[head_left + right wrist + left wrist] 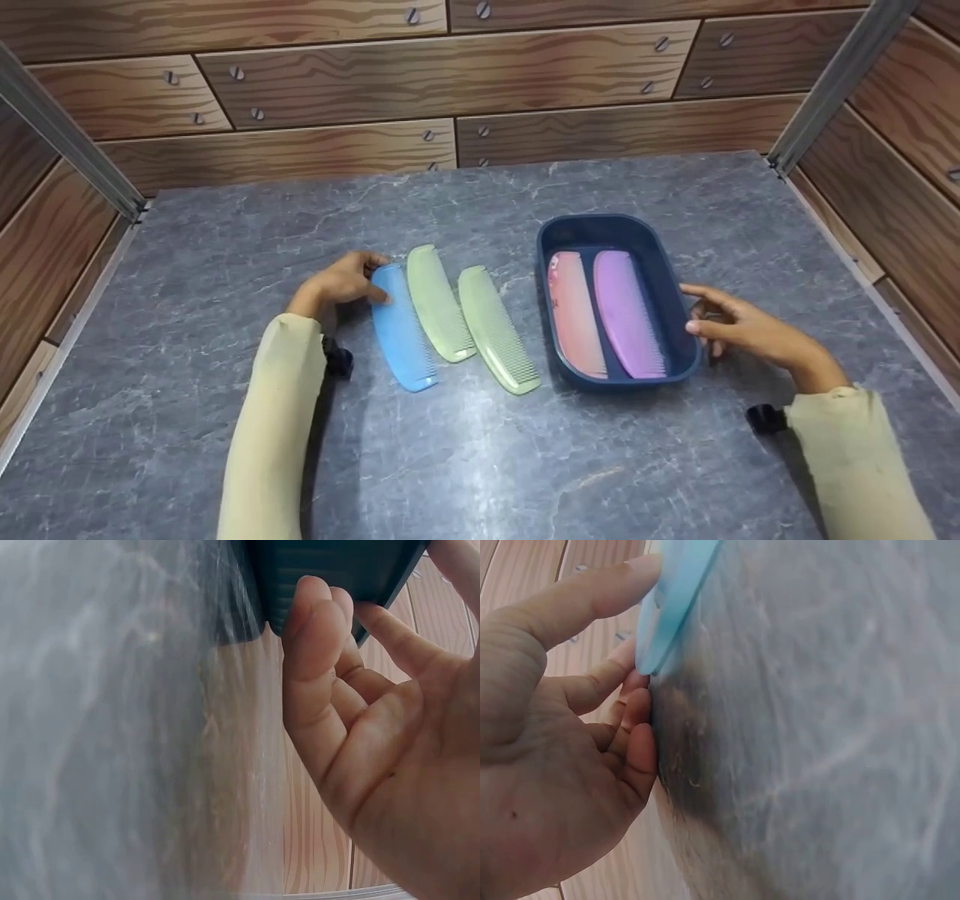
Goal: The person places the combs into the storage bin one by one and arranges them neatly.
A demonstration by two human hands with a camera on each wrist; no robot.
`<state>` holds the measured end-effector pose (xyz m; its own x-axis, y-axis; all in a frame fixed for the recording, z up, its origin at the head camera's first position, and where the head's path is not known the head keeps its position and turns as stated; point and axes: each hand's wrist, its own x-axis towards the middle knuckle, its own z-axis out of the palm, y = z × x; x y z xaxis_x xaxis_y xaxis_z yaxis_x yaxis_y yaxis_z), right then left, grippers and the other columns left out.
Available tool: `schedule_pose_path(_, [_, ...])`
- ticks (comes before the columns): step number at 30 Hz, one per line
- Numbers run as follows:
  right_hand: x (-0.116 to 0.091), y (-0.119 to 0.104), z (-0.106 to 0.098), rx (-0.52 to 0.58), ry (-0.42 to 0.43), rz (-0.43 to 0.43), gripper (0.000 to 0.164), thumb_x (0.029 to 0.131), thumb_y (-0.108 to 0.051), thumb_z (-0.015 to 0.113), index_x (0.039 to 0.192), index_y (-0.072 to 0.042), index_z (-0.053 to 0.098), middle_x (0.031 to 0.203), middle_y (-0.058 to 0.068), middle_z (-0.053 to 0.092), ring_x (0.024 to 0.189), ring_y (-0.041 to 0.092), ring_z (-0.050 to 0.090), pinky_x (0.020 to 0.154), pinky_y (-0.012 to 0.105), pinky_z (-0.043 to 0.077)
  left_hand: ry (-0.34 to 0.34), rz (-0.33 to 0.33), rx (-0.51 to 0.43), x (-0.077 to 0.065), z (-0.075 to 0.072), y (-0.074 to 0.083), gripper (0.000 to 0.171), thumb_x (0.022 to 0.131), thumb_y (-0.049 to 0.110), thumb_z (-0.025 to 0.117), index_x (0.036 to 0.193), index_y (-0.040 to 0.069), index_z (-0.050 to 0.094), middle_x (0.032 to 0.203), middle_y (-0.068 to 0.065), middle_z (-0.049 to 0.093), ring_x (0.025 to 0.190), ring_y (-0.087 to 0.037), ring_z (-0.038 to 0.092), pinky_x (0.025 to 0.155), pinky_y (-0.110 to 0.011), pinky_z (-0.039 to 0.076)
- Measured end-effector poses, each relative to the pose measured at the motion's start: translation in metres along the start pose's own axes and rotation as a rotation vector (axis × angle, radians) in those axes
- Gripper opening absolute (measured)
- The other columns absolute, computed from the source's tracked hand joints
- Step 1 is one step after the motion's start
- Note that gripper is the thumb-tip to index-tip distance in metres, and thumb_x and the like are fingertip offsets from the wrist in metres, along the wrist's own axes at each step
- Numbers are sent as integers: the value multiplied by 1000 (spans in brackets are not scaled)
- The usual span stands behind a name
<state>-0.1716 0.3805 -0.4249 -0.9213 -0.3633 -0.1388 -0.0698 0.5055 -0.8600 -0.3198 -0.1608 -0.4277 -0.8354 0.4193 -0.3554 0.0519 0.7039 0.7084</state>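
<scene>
On the table my left hand (341, 281) pinches the upper end of a blue comb (403, 330), its thumb on the comb's face. In the left wrist view, the blue comb (671, 607) shows between thumb and forefinger, and the other fingers curl near the tabletop. Two pale green combs, one (439, 304) beside the blue one and another (495, 330) farther right, lie slanted. A navy tray (604, 231) holds a pink comb (576, 315) and a purple comb (627, 315) side by side. My right hand (742, 326) touches the tray's right side with thumb and forefinger, its other fingers loosely bent.
The grey marbled tabletop (465, 480) stretches around the combs and tray. Wood-patterned panels (450, 75) stand behind and at both sides, with grey metal posts (832, 90) at the back corners.
</scene>
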Motion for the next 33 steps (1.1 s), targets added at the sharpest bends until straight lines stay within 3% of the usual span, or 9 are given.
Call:
schedule_pose_path(18, [-1,0,1,11,-2,-13,59,97,-9,54,145,8,25,92,4,52,62,13,57,58,31,52,10,22,56,-2,-1,4,54,79,5,68,129,-7,50,119,-19,55,100,-22,50,92,-35,43])
schedule_pose_path(28, [0,0,-1,23,-12,-22,58,97,-7,52,146,5,25,94,4,50,62,11,55,59,30,52,5,-28,79,-5,-3,9,59,81,8,69,133,-7,46,129,-23,50,107,-26,45,100,-41,40])
schedule_pose_path(33, [1,0,0,19,-10,-11,59,97,-8,54,147,3,25,98,8,48,64,11,54,59,30,52,12,0,63,-5,-2,4,61,80,8,70,134,-7,46,131,-24,50,109,-27,45,101,-41,40])
